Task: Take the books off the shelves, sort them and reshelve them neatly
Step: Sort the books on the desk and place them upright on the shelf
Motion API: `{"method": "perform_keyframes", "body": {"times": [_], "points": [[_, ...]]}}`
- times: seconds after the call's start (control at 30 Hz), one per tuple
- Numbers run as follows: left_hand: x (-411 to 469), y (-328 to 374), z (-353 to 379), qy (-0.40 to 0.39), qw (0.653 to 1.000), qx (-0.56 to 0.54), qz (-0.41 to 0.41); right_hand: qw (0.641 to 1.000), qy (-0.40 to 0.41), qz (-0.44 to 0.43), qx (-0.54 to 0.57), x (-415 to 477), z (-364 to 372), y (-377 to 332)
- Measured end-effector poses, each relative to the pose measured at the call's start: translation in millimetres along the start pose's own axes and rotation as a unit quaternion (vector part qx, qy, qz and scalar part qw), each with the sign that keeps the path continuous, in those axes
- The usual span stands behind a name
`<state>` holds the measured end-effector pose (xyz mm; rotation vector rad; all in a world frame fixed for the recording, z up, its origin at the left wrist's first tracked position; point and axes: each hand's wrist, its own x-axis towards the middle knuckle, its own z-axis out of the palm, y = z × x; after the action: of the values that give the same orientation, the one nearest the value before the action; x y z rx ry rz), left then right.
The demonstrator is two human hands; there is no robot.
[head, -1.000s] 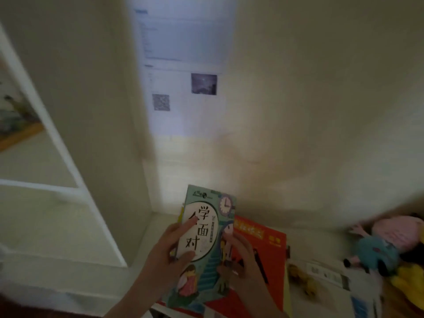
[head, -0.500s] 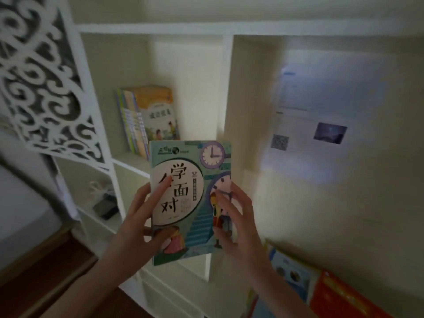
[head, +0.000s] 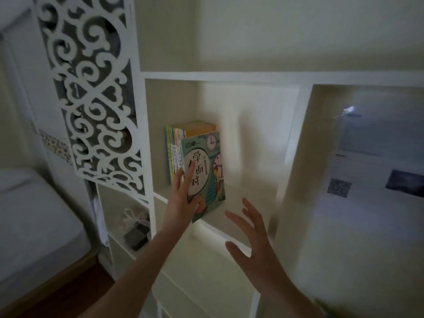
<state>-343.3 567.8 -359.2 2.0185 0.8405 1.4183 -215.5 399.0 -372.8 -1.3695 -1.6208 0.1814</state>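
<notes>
A green book [head: 206, 166] with a clock and large characters on its cover stands upright at the front of a white shelf compartment [head: 243, 196]. My left hand [head: 183, 198] grips its left edge, fingers across the cover. Behind it, several thin books [head: 176, 145] stand in a row against the compartment's left wall. My right hand [head: 254, 239] hovers below and to the right of the book, fingers spread, holding nothing.
A white carved scroll panel [head: 91, 92] hangs left of the shelf. A lower compartment holds a dark object and a clear bag [head: 135, 230]. A bed [head: 34, 226] lies at far left. Papers with a QR code [head: 339, 187] are on the right-hand wall.
The book has gone up and into the shelf compartment beside the row of books. My right hand has let go of it and dropped away; the view has swung up and left.
</notes>
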Motion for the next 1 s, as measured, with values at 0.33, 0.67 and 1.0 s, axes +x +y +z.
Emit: {"method": "perform_keyframes", "body": {"times": [0.33, 0.67, 1.0], "points": [[69.7, -42.5, 52.0, 0.042, 0.991, 0.123, 0.029, 0.991, 0.006, -0.065, -0.120, 3.3, -7.8, 28.7], [84.6, -55.7, 51.2, 0.143, 0.907, 0.386, 0.084, 0.998, 0.028, 0.038, -0.036, 43.7, -3.1, 15.3], [78.7, -67.8, 29.9, 0.070, 0.951, 0.282, 0.107, 0.993, 0.076, 0.081, 0.029, 59.7, -1.8, 18.4]]}}
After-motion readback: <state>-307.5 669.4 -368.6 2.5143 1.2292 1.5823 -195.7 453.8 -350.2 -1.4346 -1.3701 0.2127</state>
